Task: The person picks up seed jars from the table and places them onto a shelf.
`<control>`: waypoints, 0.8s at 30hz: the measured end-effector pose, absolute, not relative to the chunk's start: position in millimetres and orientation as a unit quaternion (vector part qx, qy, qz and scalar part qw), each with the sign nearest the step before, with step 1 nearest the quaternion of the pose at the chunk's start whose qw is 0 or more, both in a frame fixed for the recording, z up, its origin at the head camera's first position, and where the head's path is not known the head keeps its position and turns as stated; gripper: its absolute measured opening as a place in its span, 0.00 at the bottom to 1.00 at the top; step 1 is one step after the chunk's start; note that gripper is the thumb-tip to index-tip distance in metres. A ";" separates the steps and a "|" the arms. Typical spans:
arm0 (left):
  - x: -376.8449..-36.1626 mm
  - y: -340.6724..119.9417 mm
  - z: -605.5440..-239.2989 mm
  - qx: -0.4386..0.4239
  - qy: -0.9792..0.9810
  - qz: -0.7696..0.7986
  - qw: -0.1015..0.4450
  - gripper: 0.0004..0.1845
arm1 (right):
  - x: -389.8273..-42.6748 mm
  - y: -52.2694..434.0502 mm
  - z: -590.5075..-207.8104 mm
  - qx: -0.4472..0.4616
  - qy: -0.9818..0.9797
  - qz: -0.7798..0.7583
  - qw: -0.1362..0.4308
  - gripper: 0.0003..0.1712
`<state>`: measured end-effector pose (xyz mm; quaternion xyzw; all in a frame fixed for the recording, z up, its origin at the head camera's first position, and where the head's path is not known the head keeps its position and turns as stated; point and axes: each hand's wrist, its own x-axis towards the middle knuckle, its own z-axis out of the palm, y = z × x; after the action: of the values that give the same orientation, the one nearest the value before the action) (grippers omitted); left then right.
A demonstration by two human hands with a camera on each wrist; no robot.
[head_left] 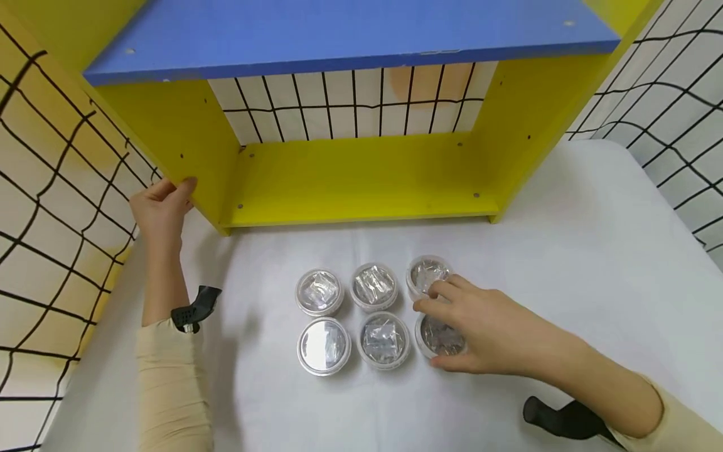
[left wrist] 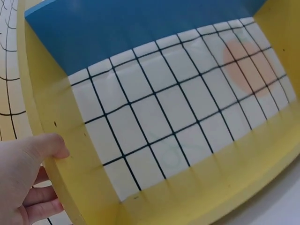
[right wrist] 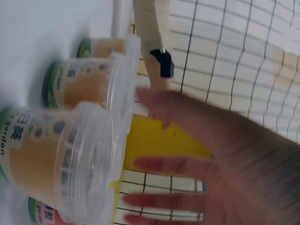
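Note:
My left hand [head_left: 160,210] grips the front edge of the yellow side panel [head_left: 209,144] of a shelf. In the left wrist view its thumb lies on the panel's inner face, its fingers on the outer side. My right hand [head_left: 480,329] hovers over the front right tub [head_left: 442,338], fingers spread. In the right wrist view, thumb and fingers stand apart from the lid of the nearest round plastic tub [right wrist: 42,159], which has an orange label. The back right tub [head_left: 427,274] is just beyond the fingers. Silvery packets show through the clear lids.
Several more tubs, including a front left tub [head_left: 324,346] and a back middle tub [head_left: 374,285], stand in two rows on the white tablecloth [head_left: 361,414]. A blue board [head_left: 350,31] spans the shelf above. Black wire grid [head_left: 51,220] flanks the table.

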<state>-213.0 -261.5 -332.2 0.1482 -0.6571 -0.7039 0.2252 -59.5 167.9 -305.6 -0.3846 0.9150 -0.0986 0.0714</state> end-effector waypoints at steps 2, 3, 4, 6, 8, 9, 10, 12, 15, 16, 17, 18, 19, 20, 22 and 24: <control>-210.1 -262.8 -334.6 0.151 -0.656 -0.704 0.227 0.14 | -53.7 165.8 -308.6 -0.380 0.920 -0.081 0.052 0.34; -209.3 -263.1 -335.6 0.148 -0.655 -0.705 0.229 0.14 | -51.6 165.2 -309.6 -0.376 0.922 -0.078 0.047 0.34; -209.1 -263.1 -336.1 0.143 -0.656 -0.704 0.233 0.14 | -50.3 164.9 -310.3 -0.370 0.925 -0.074 0.044 0.33; -208.7 -262.6 -336.8 0.136 -0.656 -0.704 0.236 0.14 | -49.1 164.7 -311.7 -0.363 0.928 -0.071 0.050 0.34; -208.4 -261.8 -337.5 0.135 -0.653 -0.706 0.237 0.13 | -48.8 164.7 -313.6 -0.361 0.928 -0.070 0.060 0.34; -208.0 -261.3 -337.8 0.138 -0.653 -0.706 0.237 0.13 | -48.5 164.7 -314.6 -0.360 0.928 -0.071 0.067 0.34; -208.0 -261.0 -337.6 0.140 -0.653 -0.706 0.237 0.13 | -48.3 164.7 -315.7 -0.359 0.928 -0.070 0.070 0.35; -208.0 -260.5 -337.4 0.142 -0.655 -0.703 0.238 0.13 | -48.0 164.3 -318.7 -0.360 0.928 -0.070 0.073 0.36; -208.0 -260.3 -337.6 0.146 -0.658 -0.700 0.238 0.13 | -46.3 163.7 -322.6 -0.362 0.927 -0.071 0.070 0.36; -208.1 -260.4 -337.8 0.146 -0.658 -0.699 0.239 0.13 | -45.8 163.4 -323.9 -0.364 0.926 -0.071 0.067 0.36; -208.2 -260.4 -338.0 0.146 -0.659 -0.698 0.239 0.13 | -45.4 163.2 -325.3 -0.366 0.926 -0.071 0.063 0.35; -208.3 -260.4 -338.2 0.147 -0.659 -0.698 0.240 0.13 | -45.1 162.9 -326.8 -0.369 0.925 -0.071 0.058 0.35; -208.3 -260.5 -338.4 0.147 -0.659 -0.697 0.241 0.13 | -44.7 162.6 -328.0 -0.370 0.925 -0.072 0.052 0.34; -208.5 -260.5 -338.5 0.146 -0.658 -0.698 0.242 0.13 | -44.6 162.1 -329.4 -0.371 0.925 -0.073 0.049 0.33; -208.6 -260.3 -338.6 0.143 -0.655 -0.701 0.245 0.13 | -44.8 161.4 -332.3 -0.374 0.924 -0.073 0.045 0.33; -208.7 -260.0 -338.5 0.142 -0.652 -0.703 0.244 0.13 | -46.1 161.8 -334.3 -0.377 0.922 -0.076 0.049 0.33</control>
<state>-208.7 -260.0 -338.5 0.1415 -0.6524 -0.7034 0.2441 -46.1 161.8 -334.3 -0.3766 0.9220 -0.0757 0.0485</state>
